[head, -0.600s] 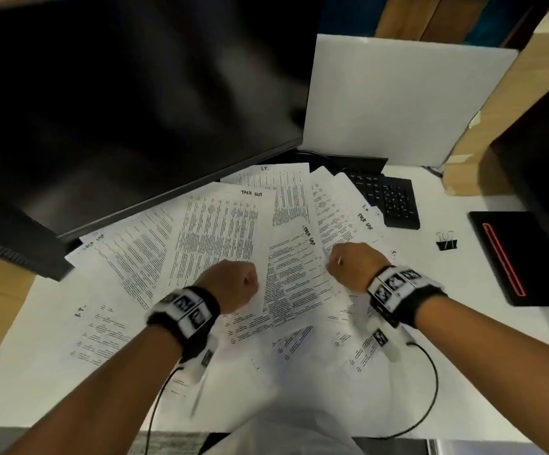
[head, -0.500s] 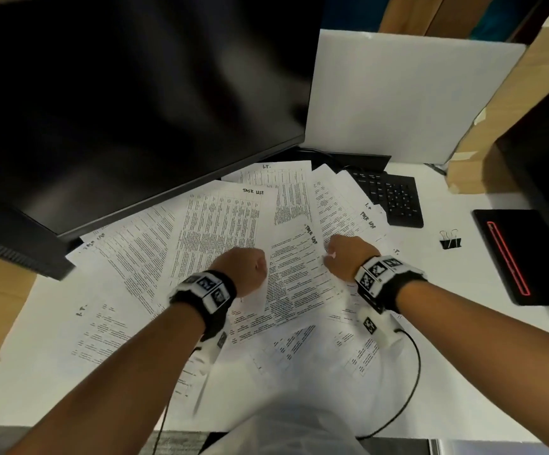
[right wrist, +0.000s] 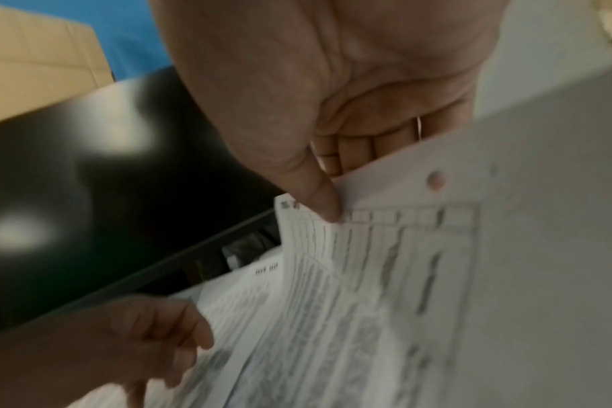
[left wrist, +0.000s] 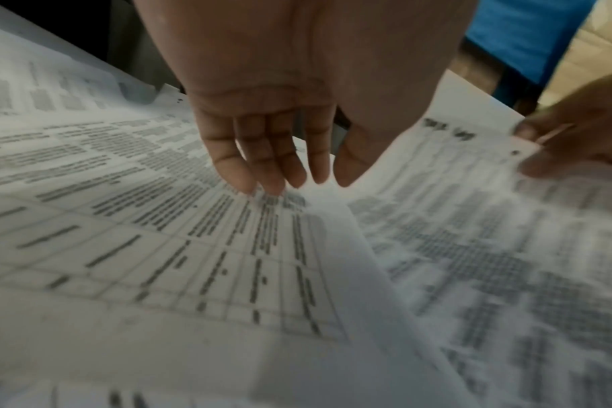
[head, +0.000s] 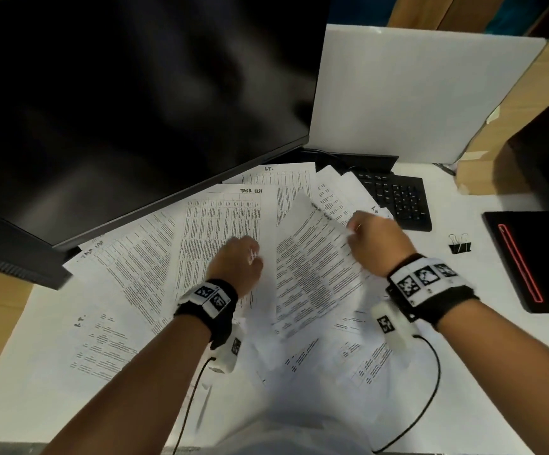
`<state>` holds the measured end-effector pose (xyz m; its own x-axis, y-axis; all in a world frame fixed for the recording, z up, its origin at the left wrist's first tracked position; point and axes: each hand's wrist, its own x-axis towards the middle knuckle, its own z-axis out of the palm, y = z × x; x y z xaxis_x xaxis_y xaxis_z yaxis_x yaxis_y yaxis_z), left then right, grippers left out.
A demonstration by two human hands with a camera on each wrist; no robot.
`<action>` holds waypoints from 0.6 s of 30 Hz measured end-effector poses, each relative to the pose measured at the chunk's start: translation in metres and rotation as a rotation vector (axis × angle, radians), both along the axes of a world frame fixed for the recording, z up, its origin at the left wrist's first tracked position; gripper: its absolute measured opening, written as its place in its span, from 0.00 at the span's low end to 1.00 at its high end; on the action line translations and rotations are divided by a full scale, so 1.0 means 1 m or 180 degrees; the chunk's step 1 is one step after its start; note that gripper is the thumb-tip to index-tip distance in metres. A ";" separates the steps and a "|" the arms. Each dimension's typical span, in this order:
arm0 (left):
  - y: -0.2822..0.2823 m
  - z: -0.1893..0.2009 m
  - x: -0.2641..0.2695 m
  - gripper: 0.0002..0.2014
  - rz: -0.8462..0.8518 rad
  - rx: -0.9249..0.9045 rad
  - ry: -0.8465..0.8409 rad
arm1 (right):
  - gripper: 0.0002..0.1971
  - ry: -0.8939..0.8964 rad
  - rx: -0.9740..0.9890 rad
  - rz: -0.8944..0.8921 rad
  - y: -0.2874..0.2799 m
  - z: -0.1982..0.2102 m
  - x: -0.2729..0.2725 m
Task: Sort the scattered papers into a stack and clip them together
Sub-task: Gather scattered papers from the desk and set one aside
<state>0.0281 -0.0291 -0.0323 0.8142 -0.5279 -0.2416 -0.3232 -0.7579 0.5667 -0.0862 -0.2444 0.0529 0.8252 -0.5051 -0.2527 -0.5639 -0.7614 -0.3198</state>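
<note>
Papers (head: 220, 244): printed sheets fanned loose across the desk (head: 457, 326), partly under the monitor (head: 135, 93). Right hand (head: 376, 244): thumb and fingers pinching the top edge of one sheet (head: 312, 257), raised off the pile. Left hand (head: 237, 262): fingers extended, tips on the sheets, grasping nothing. Clip (head: 460, 243): on the desk, right of the papers, apart from both hands. Step: gathering, barely begun. Next move likely needs the raised sheet laid square on another.
</note>
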 end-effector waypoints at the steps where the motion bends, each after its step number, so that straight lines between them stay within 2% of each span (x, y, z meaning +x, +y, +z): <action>1: 0.003 0.001 0.007 0.14 0.0242 0.0075 -0.0045 | 0.05 -0.0146 -0.0043 -0.0068 -0.006 0.011 -0.001; 6: 0.030 0.007 0.053 0.38 0.1494 0.0730 0.0233 | 0.13 -0.0624 -0.0327 -0.0265 -0.035 0.049 -0.002; 8: 0.043 0.005 0.065 0.47 0.1693 0.1169 0.0270 | 0.14 -0.0753 -0.0458 -0.0308 -0.044 0.056 -0.003; 11: 0.052 -0.001 0.071 0.56 0.1621 0.1565 0.0304 | 0.12 -0.0846 -0.0589 -0.0399 -0.052 0.064 -0.004; 13: 0.052 -0.004 0.071 0.53 0.1491 0.1602 0.0358 | 0.10 -0.0985 -0.0606 -0.0390 -0.052 0.066 -0.003; 17: 0.051 0.003 0.071 0.29 0.1189 0.1221 0.0503 | 0.12 -0.1074 -0.0624 -0.0340 -0.048 0.068 0.002; 18: 0.051 0.007 0.068 0.26 0.1131 0.1123 0.0480 | 0.12 -0.1100 -0.0588 -0.0329 -0.046 0.070 0.004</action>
<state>0.0965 0.0215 -0.0255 0.8707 -0.0907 -0.4833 0.0541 -0.9592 0.2775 -0.0825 -0.2900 0.1226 0.7882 -0.6007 0.1336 -0.5237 -0.7688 -0.3672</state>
